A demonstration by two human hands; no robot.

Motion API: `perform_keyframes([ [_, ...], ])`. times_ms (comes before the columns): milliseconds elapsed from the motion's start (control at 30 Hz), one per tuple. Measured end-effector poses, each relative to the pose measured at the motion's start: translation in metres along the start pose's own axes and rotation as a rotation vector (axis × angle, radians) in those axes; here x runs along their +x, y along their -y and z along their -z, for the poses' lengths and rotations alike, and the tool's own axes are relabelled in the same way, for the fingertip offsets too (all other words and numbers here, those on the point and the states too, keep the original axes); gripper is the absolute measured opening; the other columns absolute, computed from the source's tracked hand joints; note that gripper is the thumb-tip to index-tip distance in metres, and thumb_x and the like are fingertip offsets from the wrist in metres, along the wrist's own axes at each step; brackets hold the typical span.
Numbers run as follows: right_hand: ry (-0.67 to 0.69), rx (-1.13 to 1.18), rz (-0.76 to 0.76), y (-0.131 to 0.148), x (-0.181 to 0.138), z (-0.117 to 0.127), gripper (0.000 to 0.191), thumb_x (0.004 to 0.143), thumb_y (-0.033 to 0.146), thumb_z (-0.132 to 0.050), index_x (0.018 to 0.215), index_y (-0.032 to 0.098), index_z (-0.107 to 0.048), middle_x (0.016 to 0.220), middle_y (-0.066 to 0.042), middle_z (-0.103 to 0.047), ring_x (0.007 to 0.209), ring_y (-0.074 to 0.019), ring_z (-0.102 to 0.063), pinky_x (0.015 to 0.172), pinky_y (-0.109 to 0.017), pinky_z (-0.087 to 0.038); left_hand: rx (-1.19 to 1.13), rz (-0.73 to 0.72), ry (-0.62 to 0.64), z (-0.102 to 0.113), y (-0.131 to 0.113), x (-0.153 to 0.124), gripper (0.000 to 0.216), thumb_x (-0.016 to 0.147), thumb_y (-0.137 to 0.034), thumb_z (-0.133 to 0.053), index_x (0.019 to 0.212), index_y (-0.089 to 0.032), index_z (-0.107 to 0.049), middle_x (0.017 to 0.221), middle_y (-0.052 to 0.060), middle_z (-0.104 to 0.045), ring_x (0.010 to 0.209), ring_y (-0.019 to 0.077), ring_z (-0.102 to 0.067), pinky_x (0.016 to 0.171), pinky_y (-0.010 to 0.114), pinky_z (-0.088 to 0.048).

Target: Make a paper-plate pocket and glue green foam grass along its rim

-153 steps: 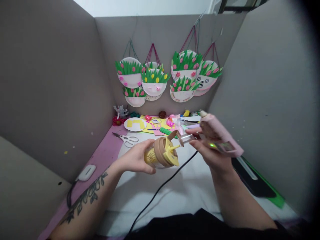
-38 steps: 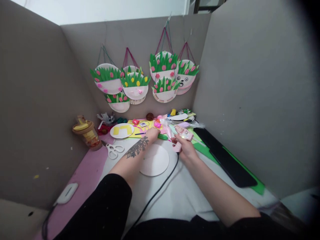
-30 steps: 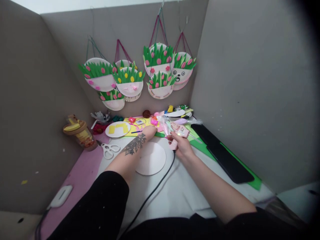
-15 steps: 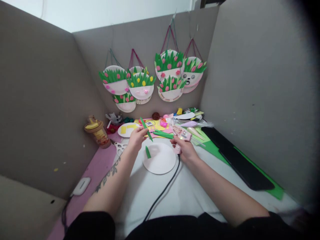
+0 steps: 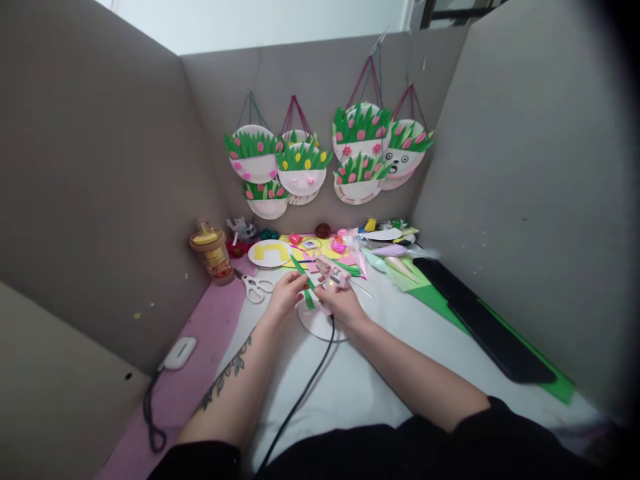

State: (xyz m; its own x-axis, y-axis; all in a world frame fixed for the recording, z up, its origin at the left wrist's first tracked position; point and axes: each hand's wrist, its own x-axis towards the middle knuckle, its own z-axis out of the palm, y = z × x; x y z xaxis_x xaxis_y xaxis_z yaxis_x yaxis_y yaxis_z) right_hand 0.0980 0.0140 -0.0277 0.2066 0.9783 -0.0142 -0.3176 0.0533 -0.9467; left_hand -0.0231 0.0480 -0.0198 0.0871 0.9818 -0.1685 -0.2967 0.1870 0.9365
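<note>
1. Green strip is what I've got my eye on. It's up in the air near the plate, pinched in the left hand, slanting down toward the right hand. Thumb and fingers are closed up on it, no real gap that I can make out.
2. What's new: a moment ago the hands were apart, with the strip off to the left. Now they've come in close together over the white plate.
3. Right hand is wrapped round a pink glue gun (looks like one to me anyway), black cord trailing back. I can't tell from here whether its tip, or the right fingertips, touch the strip.
4. My read: strip and gun are now being worked together, so it's past just picking the strip up.
5. A second green piece shows just below. There was one lying on the plate earlier, so probably the same, but the hands hide too much for me to swear to it.
6. The cup the left hand had hold of five seconds back now stands off left, near the scissors.
</note>
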Motion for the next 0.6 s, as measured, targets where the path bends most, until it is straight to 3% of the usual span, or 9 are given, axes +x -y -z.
perform_keyframes([
  [167, -0.047, -0.083, 0.012, -0.005, -0.001, 0.008, 0.030, 0.053, 0.022, -0.072, 0.081, 0.018, -0.061, 0.058, 0.005, -0.058, 0.049, -0.0109, -0.051, 0.046, -0.022, -0.038, -0.028, 0.012, 0.001, -0.001, 0.004, -0.003, 0.024, 0.062, -0.028, -0.075, 0.071, -0.017, -0.056, 0.064, -0.004, -0.054, 0.059, 0.0064, -0.052, 0.052, 0.017, -0.031],
  [400, 0.156, 0.001, 0.000, -0.003, -0.011, 0.021, 0.029, 0.058, 0.039, -0.077, 0.071, 0.017, -0.064, 0.056, 0.002, -0.060, 0.047, -0.0104, -0.050, 0.047, -0.023, -0.038, -0.336, 0.120, 0.085, 0.011, -0.010, 0.000, 0.012, 0.071, -0.017, -0.068, 0.072, -0.014, -0.056, 0.065, -0.003, -0.054, 0.052, 0.0046, -0.049, 0.046, 0.016, -0.032],
  [500, 0.218, -0.107, -0.037, -0.003, -0.017, 0.026, 0.027, 0.060, 0.041, -0.076, 0.071, 0.017, -0.068, 0.054, 0.002, -0.059, 0.047, -0.0113, -0.049, 0.047, -0.024, -0.039, -0.435, 0.157, 0.147, 0.015, -0.016, -0.003, 0.006, 0.075, -0.014, -0.063, 0.074, -0.014, -0.057, 0.066, -0.002, -0.055, 0.054, 0.0062, -0.051, 0.046, 0.017, -0.035],
  [600, 0.249, -0.255, 0.012, -0.003, -0.020, 0.028, 0.025, 0.061, 0.035, -0.076, 0.081, 0.021, -0.073, 0.071, -0.001, -0.068, 0.059, -0.0148, -0.057, 0.056, -0.026, -0.044, -0.483, 0.161, 0.188, 0.016, -0.020, -0.005, 0.006, 0.077, -0.012, -0.060, 0.072, -0.014, -0.056, 0.066, -0.001, -0.056, 0.052, 0.0066, -0.050, 0.046, 0.018, -0.037],
])
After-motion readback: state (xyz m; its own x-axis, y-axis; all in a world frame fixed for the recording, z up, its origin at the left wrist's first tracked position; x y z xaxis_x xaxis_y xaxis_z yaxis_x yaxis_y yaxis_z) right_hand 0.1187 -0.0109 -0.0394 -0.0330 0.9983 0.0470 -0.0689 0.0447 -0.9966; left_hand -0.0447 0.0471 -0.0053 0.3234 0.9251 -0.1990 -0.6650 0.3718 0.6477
